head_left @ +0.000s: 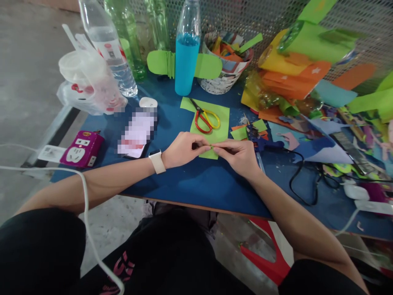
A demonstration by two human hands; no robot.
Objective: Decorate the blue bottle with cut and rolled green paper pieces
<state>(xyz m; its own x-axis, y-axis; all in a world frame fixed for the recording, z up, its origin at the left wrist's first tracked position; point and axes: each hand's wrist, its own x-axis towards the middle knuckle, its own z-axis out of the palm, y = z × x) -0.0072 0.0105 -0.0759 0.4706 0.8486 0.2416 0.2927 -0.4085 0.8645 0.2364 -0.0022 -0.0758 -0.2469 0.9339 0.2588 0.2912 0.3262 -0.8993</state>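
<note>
My left hand (184, 149) and my right hand (241, 155) meet over the blue table (190, 184), both pinching a small green paper piece (209, 152) and pressing its fold. A pale watch sits on my left wrist. Just beyond my fingers lies a green paper sheet (215, 119) with red-and-yellow scissors (205, 119) on it. To the right of my right hand is a blue glue gun (260, 141) with a black cord.
A blue bottle with green paper wings (186, 61), clear bottles (110, 45), a bowl of paper scraps (229, 61) and a plastic bag stand at the back. A phone (136, 133) and purple power strip (82, 149) lie left. Coloured paper piles up at right (307, 73).
</note>
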